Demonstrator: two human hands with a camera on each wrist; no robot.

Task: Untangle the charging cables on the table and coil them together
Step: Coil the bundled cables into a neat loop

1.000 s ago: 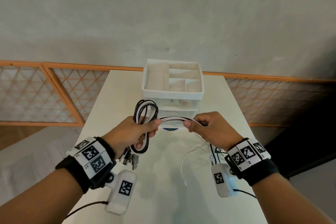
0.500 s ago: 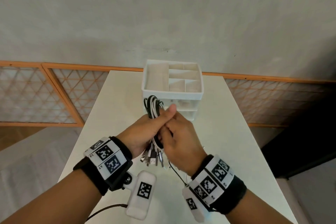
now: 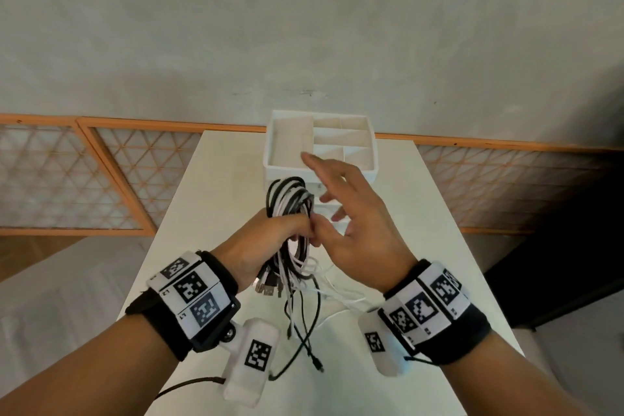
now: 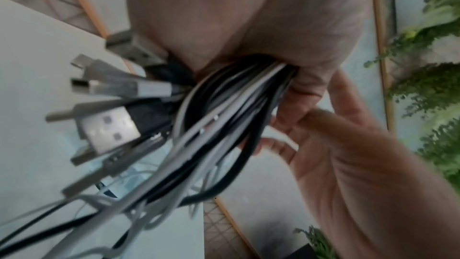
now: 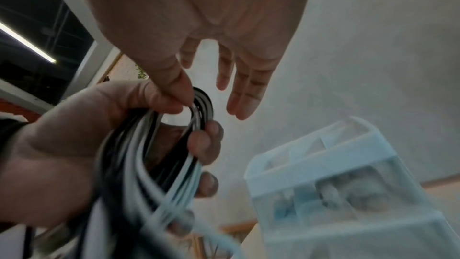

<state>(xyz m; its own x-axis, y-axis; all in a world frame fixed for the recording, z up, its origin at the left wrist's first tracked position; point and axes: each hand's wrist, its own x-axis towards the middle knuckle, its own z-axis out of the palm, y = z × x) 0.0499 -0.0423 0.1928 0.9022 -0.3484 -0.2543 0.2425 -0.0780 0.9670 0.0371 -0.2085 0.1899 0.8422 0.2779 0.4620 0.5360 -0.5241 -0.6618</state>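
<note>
A bundle of black and white charging cables (image 3: 289,203) is looped above my left hand (image 3: 270,240), which grips it in a fist over the white table (image 3: 209,186). USB plugs (image 3: 266,285) and loose cable tails (image 3: 304,331) hang below the fist. The left wrist view shows the same cables (image 4: 224,105) and plugs (image 4: 107,127) coming out of the curled fingers. My right hand (image 3: 341,199) is beside the bundle with fingers spread and straight. In the right wrist view its thumb (image 5: 174,84) touches the top of the cable loop (image 5: 199,105).
A white compartment organiser with drawers (image 3: 320,145) stands on the table just behind the hands, seen close in the right wrist view (image 5: 336,174). A grey wall rises behind the table, with orange lattice panels (image 3: 84,179) to the left and right. The table drops off on both sides.
My right hand fed a stretch of cable into the bundle, closed against my left hand, then let go and opened. The loop in my left hand is thicker.
</note>
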